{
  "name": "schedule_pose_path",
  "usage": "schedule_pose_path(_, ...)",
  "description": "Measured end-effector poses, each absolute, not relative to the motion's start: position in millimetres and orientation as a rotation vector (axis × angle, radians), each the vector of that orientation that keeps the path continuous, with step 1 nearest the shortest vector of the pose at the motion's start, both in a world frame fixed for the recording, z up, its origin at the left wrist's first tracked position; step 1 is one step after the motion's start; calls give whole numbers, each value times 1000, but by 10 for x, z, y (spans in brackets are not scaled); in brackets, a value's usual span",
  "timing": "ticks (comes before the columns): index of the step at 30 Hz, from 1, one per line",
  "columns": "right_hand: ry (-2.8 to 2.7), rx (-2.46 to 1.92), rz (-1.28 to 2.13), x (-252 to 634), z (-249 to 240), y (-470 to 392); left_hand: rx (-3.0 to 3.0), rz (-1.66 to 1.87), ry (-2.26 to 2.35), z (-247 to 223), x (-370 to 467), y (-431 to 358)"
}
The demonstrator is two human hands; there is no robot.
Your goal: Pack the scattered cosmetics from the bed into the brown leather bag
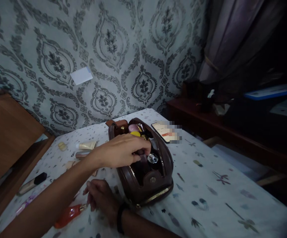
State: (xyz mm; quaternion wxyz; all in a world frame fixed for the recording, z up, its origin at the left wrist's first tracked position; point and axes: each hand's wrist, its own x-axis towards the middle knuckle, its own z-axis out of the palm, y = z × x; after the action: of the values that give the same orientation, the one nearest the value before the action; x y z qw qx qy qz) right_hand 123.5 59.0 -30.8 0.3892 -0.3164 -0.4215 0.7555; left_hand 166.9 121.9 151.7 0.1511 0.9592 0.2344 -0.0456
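My left hand (127,149) reaches over and into a dark brown zippered cosmetic bag (167,168) that lies unzipped on the patterned cloth. Its thumb and fingers close together inside the bag; whatever they grip is hidden. Around the fingers are a clear faceted cap (152,158), a yellow item (135,134) and a pink rounded item (133,128). My right hand (100,196), a black band on its wrist, hovers or rests left of the bag, fingers loosely bent and slightly apart, with nothing visible in them. Close to its fingertips lies an orange-red perfume bottle (69,215).
Left of the bag lie a cream tube (87,145), a silvery tube (82,154) and a black-capped bottle (33,183). A brown leather case (118,125) sits behind, a phone (162,132) to the right. Patterned wall behind; wooden board (12,132) at left, dark red furniture (205,125) at right.
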Motion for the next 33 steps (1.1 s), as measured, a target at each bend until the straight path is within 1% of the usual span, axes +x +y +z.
schedule_pose_path(11,-1061,-783,1932,1265,-278,575,2757,-23,694,1457,1682,1182)
schedule_pose_path(26,-1078,-792,1926,1262,-272,583,2789,-72,749,1416,1693,1192)
schedule_pose_path(33,-1073,-809,1932,1264,-259,567,2823,-41,725,1366,1674,1211)
